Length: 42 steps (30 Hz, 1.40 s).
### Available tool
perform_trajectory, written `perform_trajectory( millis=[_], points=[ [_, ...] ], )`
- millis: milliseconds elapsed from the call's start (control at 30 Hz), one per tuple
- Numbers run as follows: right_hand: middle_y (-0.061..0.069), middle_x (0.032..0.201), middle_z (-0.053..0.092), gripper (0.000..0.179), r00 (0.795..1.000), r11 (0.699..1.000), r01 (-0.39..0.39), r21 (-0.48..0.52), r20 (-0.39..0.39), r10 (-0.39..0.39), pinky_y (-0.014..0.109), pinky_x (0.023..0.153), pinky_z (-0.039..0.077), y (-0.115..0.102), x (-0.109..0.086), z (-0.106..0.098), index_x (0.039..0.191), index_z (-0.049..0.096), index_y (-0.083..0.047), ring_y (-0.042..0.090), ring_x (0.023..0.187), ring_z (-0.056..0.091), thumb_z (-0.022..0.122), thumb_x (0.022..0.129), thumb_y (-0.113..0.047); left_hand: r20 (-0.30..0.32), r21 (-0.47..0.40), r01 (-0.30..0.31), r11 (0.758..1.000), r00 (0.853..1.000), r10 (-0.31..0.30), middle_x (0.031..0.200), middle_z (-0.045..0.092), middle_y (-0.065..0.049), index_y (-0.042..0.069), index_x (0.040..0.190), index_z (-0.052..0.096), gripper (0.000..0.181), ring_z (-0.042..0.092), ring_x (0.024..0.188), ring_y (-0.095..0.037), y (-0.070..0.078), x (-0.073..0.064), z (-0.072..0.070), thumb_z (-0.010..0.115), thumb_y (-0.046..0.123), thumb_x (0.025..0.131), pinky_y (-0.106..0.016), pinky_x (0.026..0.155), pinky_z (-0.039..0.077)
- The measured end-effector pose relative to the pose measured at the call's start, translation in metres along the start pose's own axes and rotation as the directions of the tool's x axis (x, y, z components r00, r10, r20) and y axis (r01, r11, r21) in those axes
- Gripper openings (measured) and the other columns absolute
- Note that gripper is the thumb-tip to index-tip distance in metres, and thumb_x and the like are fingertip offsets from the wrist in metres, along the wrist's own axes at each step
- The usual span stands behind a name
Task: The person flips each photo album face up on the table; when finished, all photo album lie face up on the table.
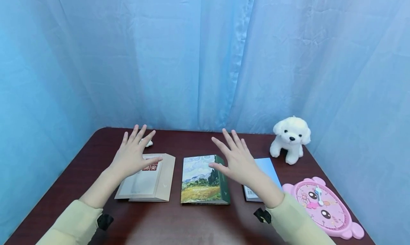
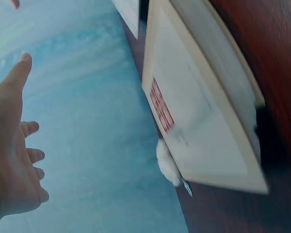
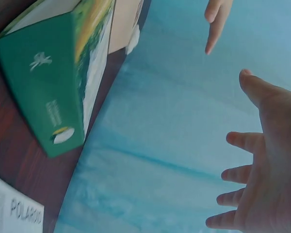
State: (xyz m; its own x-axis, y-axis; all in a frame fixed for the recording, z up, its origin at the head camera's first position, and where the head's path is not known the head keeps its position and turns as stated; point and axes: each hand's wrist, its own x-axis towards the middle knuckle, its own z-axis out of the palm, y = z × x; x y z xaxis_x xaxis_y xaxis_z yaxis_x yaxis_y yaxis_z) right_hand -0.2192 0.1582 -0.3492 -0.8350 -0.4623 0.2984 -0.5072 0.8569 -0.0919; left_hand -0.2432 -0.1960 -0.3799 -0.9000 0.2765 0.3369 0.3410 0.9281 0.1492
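Observation:
My left hand (image 1: 132, 156) hovers with fingers spread above the beige photo album (image 1: 164, 181), which has a pale cover and a red label. My right hand (image 1: 238, 161) is held up, fingers spread too, between a green photo album (image 1: 200, 184) with a painted landscape cover and a blue-and-white book or album (image 1: 267, 170). Neither hand touches anything. The left wrist view shows the beige album's (image 2: 199, 121) cover and page edges. In the right wrist view the green album's spine (image 3: 43, 92) stands out, with a white cover marked POLAROID (image 3: 19, 208) below it.
A white plush dog (image 1: 289, 140) sits at the back right of the dark wooden table (image 1: 179, 223). A pink toy clock (image 1: 325, 207) lies at the right edge. Behind the left hand is a small white object (image 1: 148, 143), partly hidden. Blue curtains (image 1: 166, 60) surround the table.

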Motion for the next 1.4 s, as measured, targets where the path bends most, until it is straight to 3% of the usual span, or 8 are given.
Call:
perform_trajectory(
  millis=[233,333,500,733,967,1167,1400],
  points=[
    [0.002,0.159,0.003,0.081,0.995,0.993,0.099,0.062,0.027,-0.101,0.053,0.114,0.015,-0.026,0.015,0.005,0.151,0.02,-0.03,0.026,0.146,0.0,0.052,0.086,-0.065,0.053,-0.064,-0.02,0.998,0.998,0.023,0.159,0.008,-0.012,0.019,0.152,0.022,0.1,-0.002,0.145,-0.032,-0.023,0.009,0.002,0.056,0.074,0.076,-0.056,0.114,0.004],
    [0.003,0.159,0.004,0.083,0.988,0.986,0.149,0.078,0.034,-0.152,0.052,0.114,0.016,-0.037,0.021,0.012,0.152,0.018,-0.03,0.027,0.146,0.002,0.054,0.085,-0.064,0.085,-0.127,-0.03,0.991,0.996,0.041,0.159,0.007,-0.012,0.018,0.152,0.02,0.1,-0.001,0.145,-0.032,-0.031,0.013,0.006,0.063,0.066,0.076,-0.056,0.114,0.004],
    [0.005,0.159,0.006,0.087,0.972,0.971,0.218,0.096,0.068,-0.225,0.051,0.113,0.021,-0.054,0.029,0.028,0.152,0.014,-0.033,0.029,0.145,0.006,0.056,0.083,-0.065,0.135,-0.272,-0.032,0.962,0.988,0.071,0.157,0.01,-0.017,0.012,0.151,0.022,0.101,0.004,0.145,-0.035,-0.04,0.017,0.012,0.078,0.045,0.074,-0.058,0.113,0.007],
    [0.006,0.159,0.007,0.092,0.957,0.959,0.241,0.148,0.128,-0.26,0.048,0.112,0.025,-0.076,0.031,0.055,0.152,0.007,-0.034,0.029,0.145,0.009,0.057,0.081,-0.066,0.198,-0.398,0.007,0.918,0.977,0.078,0.156,0.012,-0.019,0.01,0.151,0.024,0.099,0.005,0.143,-0.039,-0.052,0.014,0.028,0.081,0.029,0.073,-0.063,0.109,0.013],
    [0.009,0.158,0.011,0.095,0.95,0.949,0.218,0.229,0.173,-0.26,0.046,0.11,0.03,-0.087,0.031,0.092,0.153,0.014,-0.027,0.031,0.144,0.015,0.064,0.079,-0.061,0.234,-0.435,0.047,0.899,0.97,0.063,0.154,0.02,-0.02,0.01,0.149,0.029,0.096,0.019,0.139,-0.044,-0.066,0.014,0.047,0.083,0.028,0.071,-0.063,0.101,0.031],
    [0.013,0.155,0.021,0.097,0.931,0.956,0.225,0.187,0.248,-0.267,0.044,0.11,0.031,-0.089,0.033,0.119,0.152,0.02,-0.025,0.033,0.142,0.022,0.064,0.076,-0.066,0.296,-0.432,0.056,0.9,0.952,0.083,0.149,0.032,-0.02,0.008,0.147,0.033,0.089,0.028,0.137,-0.041,-0.073,0.014,0.063,0.081,0.029,0.074,-0.06,0.102,0.033],
    [0.01,0.152,0.031,0.092,0.906,0.958,0.235,0.166,0.319,-0.278,0.047,0.113,0.024,-0.088,0.036,0.135,0.147,0.031,-0.027,0.033,0.14,0.027,0.066,0.073,-0.067,0.355,-0.447,0.083,0.891,0.93,0.091,0.144,0.042,-0.017,0.008,0.144,0.039,0.085,0.036,0.133,-0.037,-0.081,0.017,0.075,0.079,0.038,0.074,-0.055,0.1,0.037]
  ],
)
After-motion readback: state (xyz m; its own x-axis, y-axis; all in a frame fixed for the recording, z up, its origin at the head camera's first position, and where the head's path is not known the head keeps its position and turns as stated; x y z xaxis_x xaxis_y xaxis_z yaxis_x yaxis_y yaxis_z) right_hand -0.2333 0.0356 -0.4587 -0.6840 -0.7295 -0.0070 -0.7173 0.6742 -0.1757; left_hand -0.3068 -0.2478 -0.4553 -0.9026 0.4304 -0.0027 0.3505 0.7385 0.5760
